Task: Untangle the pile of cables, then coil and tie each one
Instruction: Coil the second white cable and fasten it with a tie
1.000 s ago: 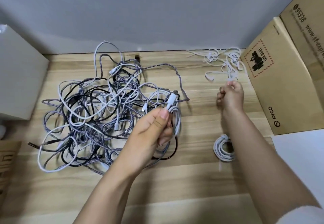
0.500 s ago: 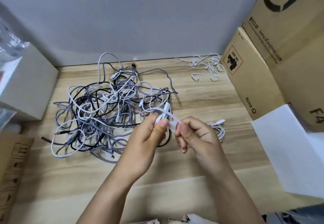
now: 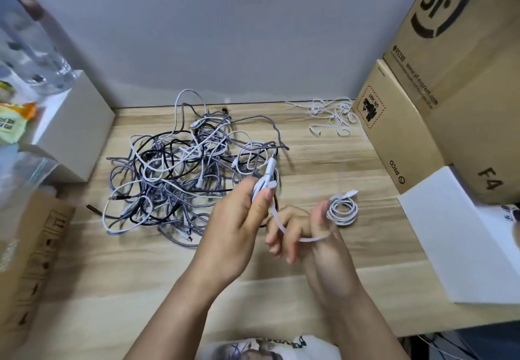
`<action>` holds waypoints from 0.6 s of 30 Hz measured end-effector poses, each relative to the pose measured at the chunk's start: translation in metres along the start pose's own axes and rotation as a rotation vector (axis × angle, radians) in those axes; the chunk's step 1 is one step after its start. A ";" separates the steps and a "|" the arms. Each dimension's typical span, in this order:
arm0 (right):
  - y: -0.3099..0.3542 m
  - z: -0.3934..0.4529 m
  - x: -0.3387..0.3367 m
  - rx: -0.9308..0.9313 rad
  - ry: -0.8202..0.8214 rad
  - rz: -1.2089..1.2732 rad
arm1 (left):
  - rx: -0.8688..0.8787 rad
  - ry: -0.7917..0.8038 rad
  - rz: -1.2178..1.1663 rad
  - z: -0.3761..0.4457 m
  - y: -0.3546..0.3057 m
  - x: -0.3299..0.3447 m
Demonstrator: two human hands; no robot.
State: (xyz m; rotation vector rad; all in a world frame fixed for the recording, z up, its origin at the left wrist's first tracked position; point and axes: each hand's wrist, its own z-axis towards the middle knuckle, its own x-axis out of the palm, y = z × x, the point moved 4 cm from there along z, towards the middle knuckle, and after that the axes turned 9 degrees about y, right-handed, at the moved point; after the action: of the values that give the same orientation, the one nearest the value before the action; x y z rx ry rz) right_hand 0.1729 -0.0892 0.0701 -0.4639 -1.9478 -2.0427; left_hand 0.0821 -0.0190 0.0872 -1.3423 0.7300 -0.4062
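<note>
A tangled pile of white, grey braided and black cables (image 3: 180, 173) lies on the wooden table (image 3: 140, 269), left of centre. My left hand (image 3: 239, 224) grips a small coiled white cable (image 3: 268, 178) just above the pile's right edge. A white tie strip (image 3: 281, 226) runs from that coil down across my right hand (image 3: 312, 235), whose thumb and fingers pinch its far end. A finished coiled white cable (image 3: 343, 209) lies on the table just right of my right hand.
Several loose white ties (image 3: 330, 118) lie at the back right. Cardboard boxes (image 3: 422, 123) stand along the right side, with a white box (image 3: 461, 235) in front. A white box (image 3: 76, 126) and clear bags stand at the left, another cardboard box (image 3: 31, 252) below them.
My right hand came back from the loose ties with one strip, met the coil in my left hand, and has now drawn the strip down and to the right.
</note>
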 end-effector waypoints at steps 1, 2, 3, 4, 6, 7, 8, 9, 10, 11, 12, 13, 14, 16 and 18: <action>-0.001 -0.001 0.002 0.046 0.015 0.048 | 0.005 0.016 -0.029 -0.003 -0.004 0.002; -0.002 -0.002 0.002 0.095 0.028 0.074 | 0.017 0.018 -0.034 -0.004 -0.007 0.003; -0.003 -0.003 0.002 0.142 0.031 0.091 | 0.030 0.002 -0.003 -0.005 -0.008 0.002; -0.004 -0.005 0.001 0.177 0.029 0.127 | 0.053 -0.018 0.060 -0.006 -0.010 0.001; -0.006 -0.006 -0.002 0.214 0.007 0.251 | 0.078 -0.030 0.146 -0.007 -0.012 -0.001; -0.006 -0.007 -0.002 0.228 0.013 0.302 | 0.085 -0.024 0.155 -0.008 -0.014 -0.001; -0.007 -0.007 -0.002 0.245 0.034 0.332 | 0.094 -0.011 0.166 -0.009 -0.015 -0.001; -0.007 -0.008 -0.002 0.266 0.059 0.336 | 0.102 0.013 0.178 -0.010 -0.016 0.001; -0.008 -0.008 -0.002 0.284 0.082 0.321 | 0.107 0.042 0.200 -0.011 -0.016 0.003; -0.008 -0.009 -0.003 0.302 0.094 0.298 | 0.113 0.074 0.228 -0.012 -0.016 0.006; -0.009 -0.009 -0.005 0.315 0.099 0.277 | 0.115 0.095 0.269 -0.013 -0.016 0.007; -0.009 -0.010 -0.006 0.323 0.100 0.266 | 0.112 0.104 0.313 -0.014 -0.015 0.007; -0.008 -0.010 -0.006 0.328 0.099 0.266 | 0.108 0.102 0.343 -0.015 -0.015 0.007; -0.005 -0.010 -0.004 0.329 0.061 0.248 | 0.102 0.100 0.342 -0.015 -0.013 0.006; -0.002 -0.010 -0.003 0.308 -0.006 0.166 | 0.108 0.108 0.321 -0.015 -0.013 0.008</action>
State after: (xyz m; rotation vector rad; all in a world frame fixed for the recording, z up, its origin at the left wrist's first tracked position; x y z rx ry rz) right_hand 0.1751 -0.0991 0.0668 -0.5379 -2.1011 -1.6081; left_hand 0.0789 -0.0376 0.0967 -1.0848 0.9821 -0.2581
